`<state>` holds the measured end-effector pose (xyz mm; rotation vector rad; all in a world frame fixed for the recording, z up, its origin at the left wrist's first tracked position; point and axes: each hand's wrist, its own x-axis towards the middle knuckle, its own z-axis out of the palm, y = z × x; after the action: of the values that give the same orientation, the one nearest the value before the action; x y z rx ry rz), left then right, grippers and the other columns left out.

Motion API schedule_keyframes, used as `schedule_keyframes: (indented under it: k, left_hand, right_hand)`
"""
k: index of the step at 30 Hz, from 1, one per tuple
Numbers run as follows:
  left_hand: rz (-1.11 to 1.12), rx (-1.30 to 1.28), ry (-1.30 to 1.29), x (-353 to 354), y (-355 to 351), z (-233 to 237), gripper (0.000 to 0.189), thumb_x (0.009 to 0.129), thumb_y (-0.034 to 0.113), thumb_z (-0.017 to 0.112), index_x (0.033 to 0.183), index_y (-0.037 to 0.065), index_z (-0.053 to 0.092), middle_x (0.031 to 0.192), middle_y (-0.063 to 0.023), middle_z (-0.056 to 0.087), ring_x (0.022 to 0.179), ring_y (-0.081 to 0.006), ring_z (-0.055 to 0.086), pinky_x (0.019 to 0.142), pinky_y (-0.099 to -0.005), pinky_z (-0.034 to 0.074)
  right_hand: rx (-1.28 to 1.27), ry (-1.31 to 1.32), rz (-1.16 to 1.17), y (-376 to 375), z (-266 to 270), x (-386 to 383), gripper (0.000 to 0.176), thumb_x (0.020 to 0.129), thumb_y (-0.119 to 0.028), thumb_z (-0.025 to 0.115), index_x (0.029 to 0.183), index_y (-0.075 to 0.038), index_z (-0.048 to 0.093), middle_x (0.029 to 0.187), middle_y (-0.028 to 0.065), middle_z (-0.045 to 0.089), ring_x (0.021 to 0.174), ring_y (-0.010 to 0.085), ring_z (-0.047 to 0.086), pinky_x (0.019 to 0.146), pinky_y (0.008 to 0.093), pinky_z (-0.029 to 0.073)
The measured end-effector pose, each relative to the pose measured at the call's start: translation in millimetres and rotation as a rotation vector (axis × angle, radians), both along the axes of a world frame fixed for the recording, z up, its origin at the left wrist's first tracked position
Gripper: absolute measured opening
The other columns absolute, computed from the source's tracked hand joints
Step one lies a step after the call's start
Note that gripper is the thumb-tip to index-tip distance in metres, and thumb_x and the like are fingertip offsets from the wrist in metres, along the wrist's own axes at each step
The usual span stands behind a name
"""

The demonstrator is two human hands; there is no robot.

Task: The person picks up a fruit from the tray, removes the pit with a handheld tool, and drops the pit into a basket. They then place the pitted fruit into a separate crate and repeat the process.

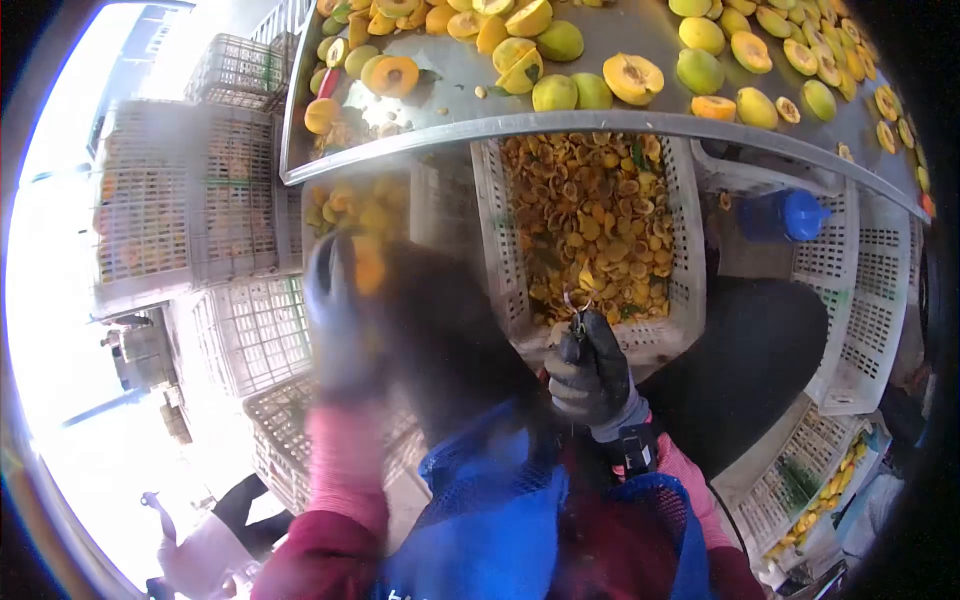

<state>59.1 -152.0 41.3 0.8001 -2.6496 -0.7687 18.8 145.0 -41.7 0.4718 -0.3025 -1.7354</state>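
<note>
My left hand (345,300), gloved and smeared by motion, holds an orange fruit piece (369,265) at its fingertips, over the left side of my lap. Below the table's edge, my right hand (588,372) in a dark grey glove is closed round a small tool with a curved metal loop (577,300). The loop points up over the near end of a white crate (690,230) filled with small orange-brown fruit pieces (590,220). Whole and halved yellow-green fruits (633,78) lie on the metal table (440,105) above.
A red-handled tool (328,84) lies at the table's left corner. Stacked crates (150,200) stand at the left. A blue bottle (785,215) is right of the filled crate, beside more white crates (870,300). Another person (205,555) is at the lower left.
</note>
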Motion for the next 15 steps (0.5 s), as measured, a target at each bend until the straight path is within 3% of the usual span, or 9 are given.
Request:
schedule_keyframes:
  k: [1, 2, 4, 7, 10, 11, 12, 14, 15]
  left_hand:
    - [-0.097, -0.322, -0.353, -4.0, -31.7, 20.7, 0.045, 0.083, 0.037, 0.057, 0.112, 0.003, 0.053, 0.091, -0.0143, 0.06, 0.086, -0.025, 0.059, 0.075, -0.0353, 0.048]
    - [0.074, 0.03, -0.811, -18.8, -40.7, 50.8, 0.047, 0.082, 0.04, 0.055, 0.115, 0.007, 0.054, 0.094, -0.0165, 0.061, 0.089, -0.0305, 0.059, 0.078, -0.039, 0.046]
    - [-0.012, -0.485, -0.626, -39.6, -79.6, 40.2, 0.04, 0.081, 0.042, 0.055, 0.105, 0.01, 0.059, 0.085, -0.0152, 0.062, 0.08, -0.0332, 0.061, 0.071, -0.04, 0.046]
    - [-0.13, -0.322, -0.326, -135.5, -76.2, 45.4, 0.043, 0.082, 0.047, 0.052, 0.104, 0.01, 0.057, 0.093, -0.0179, 0.061, 0.088, -0.037, 0.057, 0.073, -0.0423, 0.044]
    - [-0.221, -0.629, -0.357, -219.8, -107.8, -19.5, 0.055, 0.077, 0.049, 0.056, 0.123, 0.02, 0.047, 0.108, -0.0159, 0.057, 0.108, -0.0293, 0.052, 0.085, -0.0388, 0.044]
    - [-0.222, -0.527, -0.492, -240.1, -107.9, -34.3, 0.053, 0.076, 0.043, 0.06, 0.121, 0.017, 0.048, 0.107, -0.0166, 0.056, 0.106, -0.029, 0.053, 0.085, -0.0384, 0.044]
    - [-0.334, -0.73, -0.461, -248.9, -103.7, -29.0, 0.049, 0.074, 0.033, 0.064, 0.115, 0.01, 0.048, 0.103, -0.017, 0.057, 0.102, -0.0282, 0.055, 0.084, -0.0389, 0.045]
    - [-0.598, -0.355, -0.332, -264.6, -131.1, -32.3, 0.045, 0.074, 0.025, 0.071, 0.108, 0.006, 0.049, 0.09, -0.0156, 0.06, 0.071, -0.0177, 0.063, 0.055, -0.0292, 0.054]
    - [-0.424, -0.092, -0.333, -255.5, -91.4, -11.5, 0.042, 0.074, 0.022, 0.072, 0.103, 0.003, 0.049, 0.081, -0.0101, 0.06, 0.055, -0.0126, 0.059, 0.045, -0.0241, 0.05]
  right_hand:
    - [0.052, 0.046, 0.027, 1.5, 5.4, -5.3, 0.048, 0.092, -0.053, 0.033, 0.087, -0.01, 0.054, 0.057, -0.0018, 0.039, 0.041, 0.0093, 0.033, 0.036, 0.0246, 0.028]
    - [0.103, 0.087, 0.052, 1.5, 7.3, -8.8, 0.048, 0.092, -0.053, 0.034, 0.088, -0.01, 0.054, 0.057, -0.0018, 0.038, 0.04, 0.0094, 0.032, 0.036, 0.0244, 0.028]
    - [0.053, 0.127, 0.069, -4.9, -2.3, -9.8, 0.048, 0.092, -0.053, 0.034, 0.087, -0.01, 0.055, 0.056, -0.002, 0.037, 0.04, 0.0095, 0.032, 0.035, 0.0241, 0.027]
    - [0.153, 0.158, 0.105, -15.6, -4.4, -9.8, 0.047, 0.092, -0.053, 0.035, 0.085, -0.01, 0.055, 0.054, -0.002, 0.037, 0.038, 0.0091, 0.031, 0.033, 0.0235, 0.025]
    - [0.453, 0.174, 0.127, -27.0, 3.9, -16.3, 0.046, 0.091, -0.051, 0.037, 0.083, -0.01, 0.055, 0.054, -0.0016, 0.038, 0.037, 0.0086, 0.03, 0.032, 0.0232, 0.024]
    - [0.575, 0.178, 0.136, -28.7, 6.4, -19.5, 0.046, 0.091, -0.051, 0.038, 0.083, -0.009, 0.055, 0.054, -0.0014, 0.039, 0.036, 0.0085, 0.03, 0.032, 0.0231, 0.024]
    - [0.629, 0.158, 0.138, -29.6, 7.7, -22.7, 0.045, 0.091, -0.051, 0.038, 0.082, -0.009, 0.055, 0.054, -0.0012, 0.04, 0.036, 0.0085, 0.03, 0.032, 0.0231, 0.024]
    - [0.729, 0.11, 0.133, -29.4, 9.8, -25.5, 0.045, 0.091, -0.051, 0.04, 0.08, -0.009, 0.054, 0.054, -0.0009, 0.041, 0.035, 0.0086, 0.03, 0.033, 0.0231, 0.024]
    - [0.693, 0.111, 0.107, -28.8, 10.5, -25.5, 0.042, 0.091, -0.048, 0.041, 0.082, -0.009, 0.055, 0.054, -0.0008, 0.042, 0.036, 0.0088, 0.032, 0.033, 0.0232, 0.025]
